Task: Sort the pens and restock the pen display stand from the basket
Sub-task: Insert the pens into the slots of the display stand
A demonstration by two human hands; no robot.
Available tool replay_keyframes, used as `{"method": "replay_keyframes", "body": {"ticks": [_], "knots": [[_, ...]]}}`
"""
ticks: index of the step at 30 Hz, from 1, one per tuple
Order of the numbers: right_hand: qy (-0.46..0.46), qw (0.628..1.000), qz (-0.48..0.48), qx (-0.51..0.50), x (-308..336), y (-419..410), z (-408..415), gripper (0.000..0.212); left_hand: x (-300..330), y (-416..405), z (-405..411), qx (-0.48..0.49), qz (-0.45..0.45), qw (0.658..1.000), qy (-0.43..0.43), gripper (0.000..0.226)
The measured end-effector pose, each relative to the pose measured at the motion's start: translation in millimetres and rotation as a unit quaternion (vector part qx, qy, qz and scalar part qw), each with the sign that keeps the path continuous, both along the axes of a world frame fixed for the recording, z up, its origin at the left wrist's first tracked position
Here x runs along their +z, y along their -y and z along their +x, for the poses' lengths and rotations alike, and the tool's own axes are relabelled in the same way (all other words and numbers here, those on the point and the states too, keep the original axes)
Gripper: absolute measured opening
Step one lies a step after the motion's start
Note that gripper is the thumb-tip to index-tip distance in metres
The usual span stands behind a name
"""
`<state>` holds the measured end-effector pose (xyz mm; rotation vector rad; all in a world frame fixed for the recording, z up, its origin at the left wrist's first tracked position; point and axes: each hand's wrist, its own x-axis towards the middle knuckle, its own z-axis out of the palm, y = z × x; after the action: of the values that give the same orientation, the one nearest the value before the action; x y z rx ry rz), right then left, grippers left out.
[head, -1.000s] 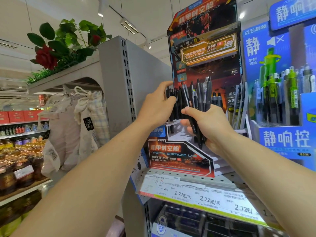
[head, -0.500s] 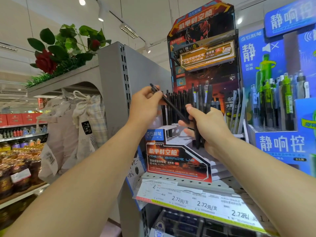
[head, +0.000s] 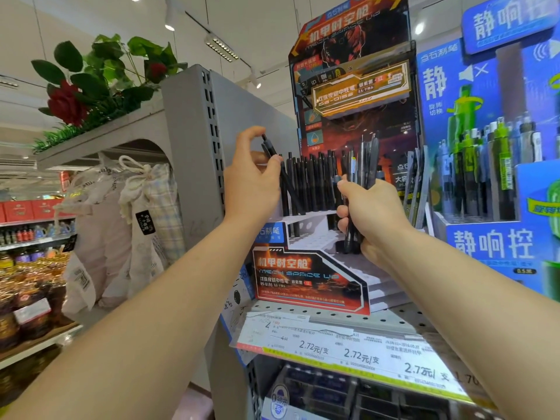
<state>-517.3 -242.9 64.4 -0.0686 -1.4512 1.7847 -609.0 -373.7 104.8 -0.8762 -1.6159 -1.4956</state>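
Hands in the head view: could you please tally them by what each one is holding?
Pinching a single black pen: 1, the left hand
Gripping a bundle of pens: 1, the right hand
Total: 2 hands

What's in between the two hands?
In the head view, a row of black plastic pens stands upright in the stepped cardboard pen stand, between the left hand and the right hand.

Grey perforated shelf upright [head: 194, 140], white ceiling with track spotlights [head: 169, 22], artificial roses [head: 65, 104] atop shelving
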Motion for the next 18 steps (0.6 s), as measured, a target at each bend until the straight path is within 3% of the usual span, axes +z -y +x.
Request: {"method": "replay_keyframes", "body": {"ticks": [9,13,16,18], "knots": [[0.027,0.999,0.037,-0.006,-2.5,0.6,-3.2,0.005,-2.8,0.8,4.0,0.008,-0.034,0.999,-0.011,0.038],[0.038,0.998,0.048,-0.013,-4.2,-1.0,-5.6,0.028,-3.1,0.9,2.0,0.002,-0.061,0.997,-0.037,0.039],[0.033,0.998,0.049,-0.019,-3.7,-0.4,-4.1,0.006,-1.9,-0.6,-0.6,0.003,-0.108,0.993,-0.041,0.052],[0.025,0.998,0.046,-0.026,-4.2,-0.5,-4.0,0.011,-0.6,-2.1,-1.8,0.003,-0.160,0.987,-0.023,0.057]]}}
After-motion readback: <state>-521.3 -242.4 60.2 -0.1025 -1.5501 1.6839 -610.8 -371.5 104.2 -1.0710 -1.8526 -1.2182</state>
